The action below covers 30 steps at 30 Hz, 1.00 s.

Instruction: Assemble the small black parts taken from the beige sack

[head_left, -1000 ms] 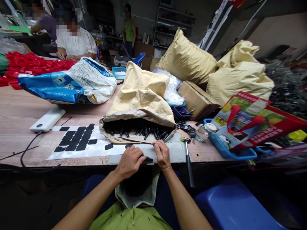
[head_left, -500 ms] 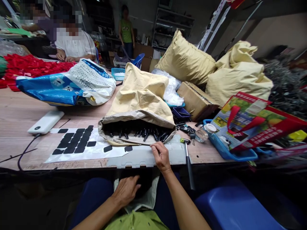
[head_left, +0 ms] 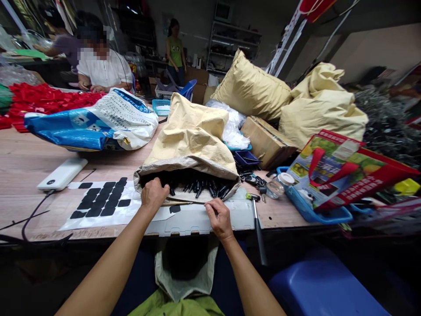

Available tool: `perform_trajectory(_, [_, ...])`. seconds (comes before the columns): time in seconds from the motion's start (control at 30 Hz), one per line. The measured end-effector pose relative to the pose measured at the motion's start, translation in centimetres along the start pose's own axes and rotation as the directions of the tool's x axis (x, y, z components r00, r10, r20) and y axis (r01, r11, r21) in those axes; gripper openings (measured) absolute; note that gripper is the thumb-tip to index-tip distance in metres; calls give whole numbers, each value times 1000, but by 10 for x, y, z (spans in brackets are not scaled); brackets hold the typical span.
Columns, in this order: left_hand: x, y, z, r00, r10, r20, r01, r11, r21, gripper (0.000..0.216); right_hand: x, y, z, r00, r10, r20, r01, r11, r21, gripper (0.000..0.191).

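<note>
A tan woven sack (head_left: 197, 118) lies on the table, its mouth facing me, with several slim black plastic pieces (head_left: 199, 186) inside. My left hand (head_left: 155, 193) is at the left of the mouth, fingers curled inward; what they hold is hidden. Pinched between the thumb and forefinger of my right hand (head_left: 219, 217) is the sack's lower lip, near the right end. Below the table edge, a second pale sack (head_left: 184, 287) hangs open between my legs, its inside dark.
A white sheet with black stickers (head_left: 101, 197) and a white power bank (head_left: 62, 174) lie left. A hammer (head_left: 258, 228) overhangs the edge on the right, beside a blue basket (head_left: 315, 210). Behind are a blue-white bag (head_left: 95, 123), a carton (head_left: 266, 140) and people seated and standing.
My left hand has risen from over the lower sack to the mouth of the tan sack. My right hand stays at the lip. The view has shifted slightly.
</note>
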State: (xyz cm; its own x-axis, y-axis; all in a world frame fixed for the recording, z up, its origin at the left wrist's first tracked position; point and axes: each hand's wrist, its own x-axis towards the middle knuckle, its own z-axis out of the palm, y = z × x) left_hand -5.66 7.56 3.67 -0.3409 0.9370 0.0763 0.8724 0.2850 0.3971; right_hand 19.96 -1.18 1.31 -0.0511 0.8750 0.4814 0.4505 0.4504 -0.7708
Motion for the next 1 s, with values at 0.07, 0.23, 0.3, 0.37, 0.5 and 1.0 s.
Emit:
perform_trajectory(0.07, [0,-4,1,998,-45,41,45,999,-7,27,0,0,0,1000,1,-2,-1,1000,1,23])
perform_trajectory(0.23, [-25,-14,-5,975,143,-168,-180,956,-234,24,-1,0,1,1000,4,-9,-4,1000,8,22])
perform_trajectory(0.3, [-44,-11,-5,940,250,-233,-316,894,-318,25,-1,-1,2,1000,1,-9,-1,1000,15,22])
perform_trajectory(0.37, [-64,-2,-1,903,396,-169,-430,820,-378,19,-1,-3,1,1000,4,-8,-3,1000,21,22])
perform_trajectory(0.5, [-92,20,17,788,614,37,-538,717,-443,12,-5,-7,-19,997,18,-81,-21,999,-36,19])
perform_trajectory(1.0, [-90,31,45,752,651,103,-555,710,-434,16,-59,49,-128,793,456,-403,-608,629,-485,39])
